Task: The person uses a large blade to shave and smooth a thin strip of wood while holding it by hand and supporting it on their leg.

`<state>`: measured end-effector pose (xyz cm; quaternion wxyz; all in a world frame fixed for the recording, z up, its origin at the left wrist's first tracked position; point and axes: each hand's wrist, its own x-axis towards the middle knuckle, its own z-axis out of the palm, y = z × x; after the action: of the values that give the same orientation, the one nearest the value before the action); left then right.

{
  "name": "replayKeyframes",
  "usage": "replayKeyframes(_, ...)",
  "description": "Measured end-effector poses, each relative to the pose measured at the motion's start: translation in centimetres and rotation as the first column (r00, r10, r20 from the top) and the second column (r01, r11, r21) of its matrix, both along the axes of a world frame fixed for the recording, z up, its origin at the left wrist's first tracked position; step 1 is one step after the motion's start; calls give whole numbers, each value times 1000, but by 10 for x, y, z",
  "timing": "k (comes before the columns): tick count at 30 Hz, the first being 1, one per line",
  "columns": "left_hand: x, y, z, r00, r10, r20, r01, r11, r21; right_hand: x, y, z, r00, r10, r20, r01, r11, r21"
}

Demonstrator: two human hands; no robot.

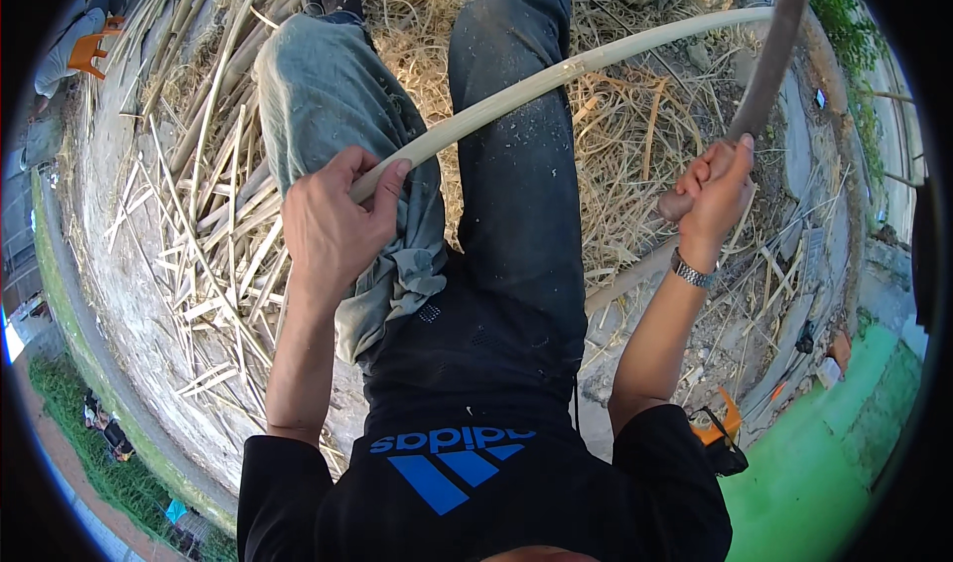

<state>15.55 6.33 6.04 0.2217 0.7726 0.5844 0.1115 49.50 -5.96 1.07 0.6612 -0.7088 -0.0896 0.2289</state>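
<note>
So, biggest first: pale dusty ground (99, 264), bent at its edges by the lens. Green surface (814, 463) off its near right edge. Shavings heap (620, 155), straw-coloured, covers the far middle and right, between and beyond the legs. Split strips (228, 244) lie crisscross toward the left edge, beside the left leg. Dark trouser legs (511, 155), bits of shaving stuck on the right one. Grey-green cloth (318, 105) draped over the left thigh and knee, bunched near the lap.

Long pale strip (496, 108): slants over both legs, near end at the left knee, far end passing behind the brown rod (774, 66) at upper right. Can't tell if those two touch. Rod is curved, knobbed at the bottom, top out of view.

Orange chair (89, 54) at the ground's far left corner, someone beside it, partly cut off.

Left hand (338, 214): pinching the strip's near end, thumb on top. Right hand (717, 185): closed round the rod just above the knob. Metal watch (692, 269) on the right wrist.
</note>
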Motion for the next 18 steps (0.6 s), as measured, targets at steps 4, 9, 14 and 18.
replayKeyframes(4,7,-5,-2,997,-32,-76,35,999,32,-33,-9,-39,980,200,12,-198,977,-75)
replayKeyframes(9,1,-2,-15,997,-67,-30,70,989,130,-73,-29,-44,892,420,-164,-442,888,-127)
replayKeyframes(14,4,-5,-7,998,-59,-36,63,989,132,-53,-12,-22,984,28,-176,-13,996,84)
replayKeyframes(18,8,-2,-7,995,-26,-94,37,992,117,-72,-38,-87,733,615,290,-462,763,-451)
